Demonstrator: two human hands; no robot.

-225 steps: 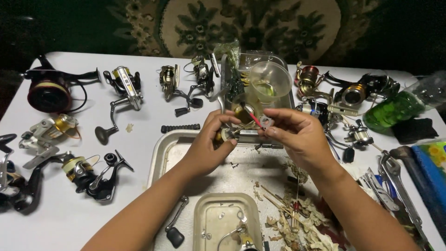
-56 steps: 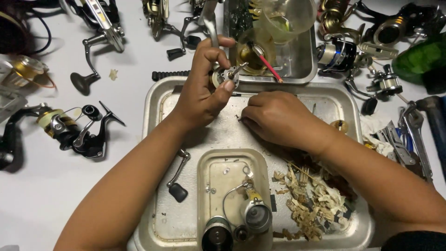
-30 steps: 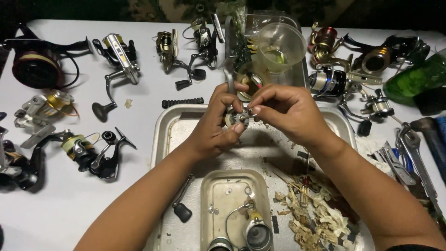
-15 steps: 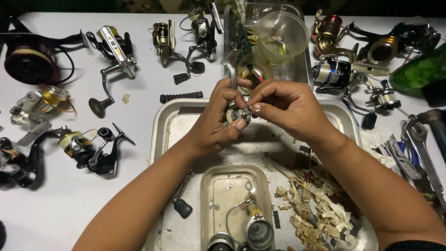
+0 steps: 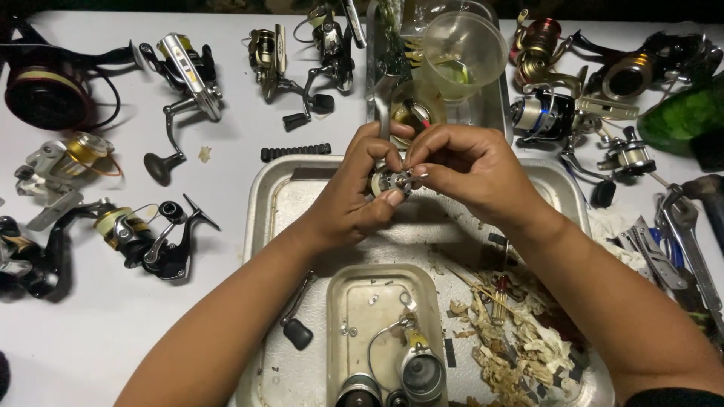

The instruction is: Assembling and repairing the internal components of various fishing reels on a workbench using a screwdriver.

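Both hands are working over the big metal tray (image 5: 279, 188), so any bits that drop are landing in it instead of rolling off the white counter (image 5: 113, 332). The left hand (image 5: 348, 197) is cradling a small fishing reel part (image 5: 389, 181), fingers clamped round it to keep it steady, while the right hand (image 5: 469, 169) is pinching at it with fingertips together. A smaller tray (image 5: 345, 316) nearer in is holding loose reel pieces, and whole spinning reels (image 5: 154, 237) are sitting off left.
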